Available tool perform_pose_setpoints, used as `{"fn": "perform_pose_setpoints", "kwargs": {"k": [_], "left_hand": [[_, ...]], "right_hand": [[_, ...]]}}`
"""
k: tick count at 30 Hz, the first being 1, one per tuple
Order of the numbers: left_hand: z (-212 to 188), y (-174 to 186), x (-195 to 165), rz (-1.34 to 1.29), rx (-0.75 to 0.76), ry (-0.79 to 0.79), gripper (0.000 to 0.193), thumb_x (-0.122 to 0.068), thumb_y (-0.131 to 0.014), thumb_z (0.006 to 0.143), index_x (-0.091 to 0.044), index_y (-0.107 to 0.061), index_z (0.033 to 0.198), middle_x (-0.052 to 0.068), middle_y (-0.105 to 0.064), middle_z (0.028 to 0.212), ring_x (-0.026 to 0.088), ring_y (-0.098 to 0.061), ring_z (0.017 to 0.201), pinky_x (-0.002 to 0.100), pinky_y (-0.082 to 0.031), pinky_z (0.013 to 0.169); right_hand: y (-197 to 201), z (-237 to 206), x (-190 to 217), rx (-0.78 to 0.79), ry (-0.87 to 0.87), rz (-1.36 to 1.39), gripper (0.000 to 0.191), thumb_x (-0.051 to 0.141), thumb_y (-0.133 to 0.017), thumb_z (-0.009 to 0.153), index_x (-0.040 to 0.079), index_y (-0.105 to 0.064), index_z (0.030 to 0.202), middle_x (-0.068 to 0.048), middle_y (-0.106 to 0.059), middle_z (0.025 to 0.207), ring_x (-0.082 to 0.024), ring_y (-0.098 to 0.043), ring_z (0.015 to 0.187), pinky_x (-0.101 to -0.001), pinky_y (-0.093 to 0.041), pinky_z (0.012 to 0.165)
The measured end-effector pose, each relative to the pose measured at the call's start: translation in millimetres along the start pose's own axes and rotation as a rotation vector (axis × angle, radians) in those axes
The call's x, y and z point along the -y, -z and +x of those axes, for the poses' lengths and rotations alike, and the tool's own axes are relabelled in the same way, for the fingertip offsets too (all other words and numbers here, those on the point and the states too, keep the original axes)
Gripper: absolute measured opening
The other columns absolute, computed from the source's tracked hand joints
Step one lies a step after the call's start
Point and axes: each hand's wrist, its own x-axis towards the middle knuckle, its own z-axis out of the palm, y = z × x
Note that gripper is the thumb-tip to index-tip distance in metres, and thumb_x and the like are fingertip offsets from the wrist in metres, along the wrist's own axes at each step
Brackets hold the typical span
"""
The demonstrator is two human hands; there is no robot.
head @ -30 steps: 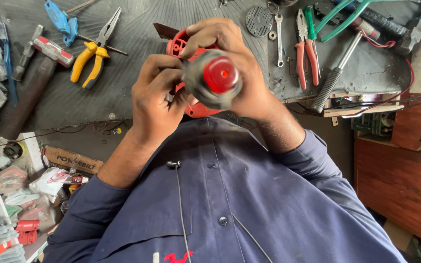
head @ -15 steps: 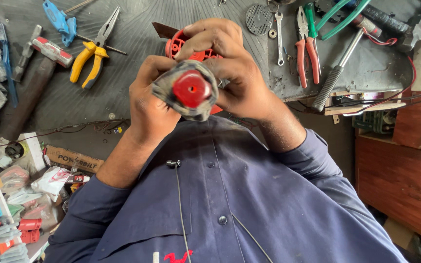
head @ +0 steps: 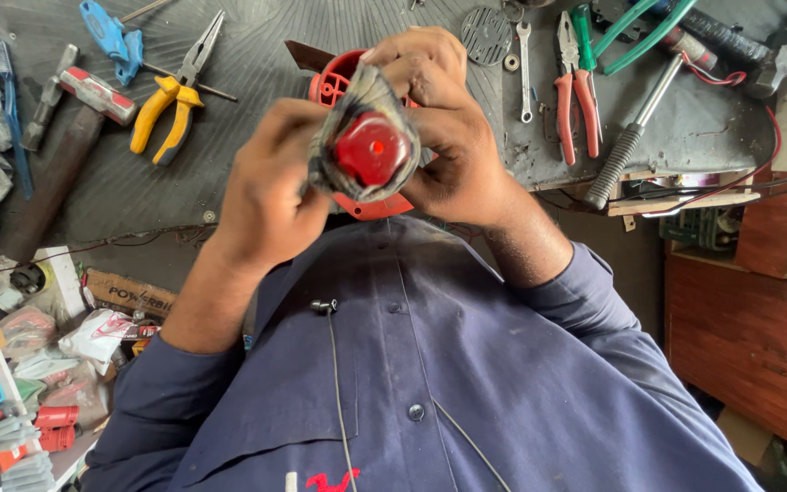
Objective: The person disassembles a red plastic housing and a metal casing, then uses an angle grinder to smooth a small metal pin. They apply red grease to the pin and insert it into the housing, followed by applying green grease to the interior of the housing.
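Observation:
Both my hands hold a red plastic part [head: 371, 150] with a round end cap, close above my blue shirt. A dirty grey cloth [head: 357, 96] is wrapped around the part. My left hand [head: 266, 196] grips the cloth and the part from the left side. My right hand [head: 453, 137] clasps it from the right, fingers curled over the top. Behind the hands, a red housing [head: 337, 82] with openings shows partly; the hands hide most of it.
A dark workbench mat [head: 257, 55] carries yellow-handled pliers [head: 166, 109], a hammer [head: 75, 118], a blue tool [head: 111, 36], a small wrench [head: 525, 64], red-handled pliers [head: 576, 91] and green-handled pliers [head: 635, 32]. Boxes and packets [head: 11, 374] lie lower left. A wooden cabinet [head: 749, 328] stands right.
The red part has shifted left between my hands and turned a little. The grey cloth now covers more of its rim.

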Motion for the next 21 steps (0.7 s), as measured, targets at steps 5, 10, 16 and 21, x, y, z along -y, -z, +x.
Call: {"fn": "perform_pose_setpoints", "kwargs": {"k": [5,10,16,21], "left_hand": [[16.5,13.4,-29.6,-0.321,-0.404,-0.013,0.03,-0.017,-0.057,0.106,0.002,-0.055,0.129,0.015,-0.059,0.127,0.021,-0.06,0.107,0.031,-0.053,0.09],[27.5,19.8,-81.4,-0.176,-0.285,-0.035,0.036,-0.029,-0.048,0.117,0.001,-0.051,0.137,0.015,-0.057,0.134,0.022,-0.057,0.119,0.029,-0.049,0.103],[48.8,9.5,-105.1,-0.567,-0.313,0.146,0.024,-0.023,-0.051,0.112,0.001,-0.055,0.114,0.009,-0.06,0.107,0.013,-0.056,0.095,0.026,-0.046,0.085],[57.8,11.3,-87.1,-0.606,-0.257,0.078,0.015,-0.008,-0.052,0.104,0.0,-0.057,0.093,0.01,-0.061,0.085,0.015,-0.058,0.072,0.026,-0.045,0.066]], "right_hand": [[-1.8,0.2,-0.2,-0.023,-0.018,-0.012,0.028,0.015,-0.09,0.086,0.006,-0.072,0.106,-0.006,-0.062,0.117,-0.031,-0.057,0.127,-0.0501,-0.036,0.11],[-5.8,6.0,2.6,-0.031,0.017,-0.052,0.025,0.011,-0.086,0.083,0.003,-0.069,0.1,-0.013,-0.061,0.118,-0.035,-0.055,0.12,-0.0559,-0.034,0.11],[-1.3,7.9,1.8,0.014,-0.041,0.022,0.026,0.02,-0.087,0.093,0.007,-0.071,0.109,-0.011,-0.06,0.13,-0.037,-0.051,0.135,-0.0515,-0.036,0.116],[-10.4,0.9,-9.3,0.002,-0.031,0.138,0.031,0.028,-0.083,0.092,0.011,-0.072,0.114,-0.016,-0.054,0.137,-0.041,-0.044,0.139,-0.0547,-0.035,0.119]]}}
